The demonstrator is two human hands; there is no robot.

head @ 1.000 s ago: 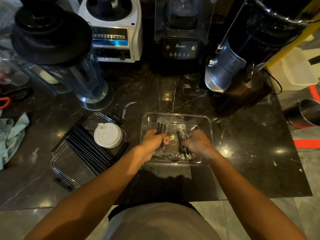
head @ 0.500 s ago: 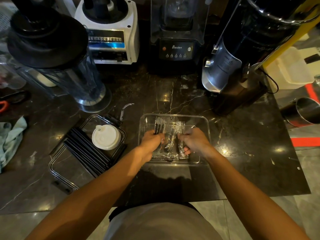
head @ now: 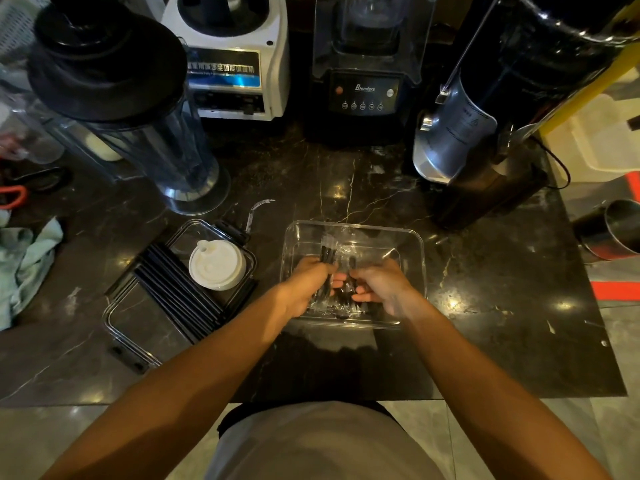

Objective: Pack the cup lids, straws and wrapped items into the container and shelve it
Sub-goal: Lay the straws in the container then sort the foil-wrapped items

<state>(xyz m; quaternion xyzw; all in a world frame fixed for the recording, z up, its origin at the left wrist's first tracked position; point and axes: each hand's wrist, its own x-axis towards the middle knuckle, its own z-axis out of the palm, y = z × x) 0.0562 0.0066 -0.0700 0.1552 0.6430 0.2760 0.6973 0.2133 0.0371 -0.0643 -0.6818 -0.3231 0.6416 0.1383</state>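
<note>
On a dark marble counter, black straws lie across a clear lid tray, a white cup lid resting beside them: light, rigid, easy to pinch. Right of that, inside the clear plastic container, the left hand grasps crinkly wrapped items; the right hand cups more, fingers half curled. The film probably slips; gather them mid-bundle.

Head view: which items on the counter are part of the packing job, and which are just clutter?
Job:
clear container
wrapped items under left hand and right hand
black straws
white cup lid

Clutter:
blender jug
white blender base
black blender
green cloth
steel cup
</note>
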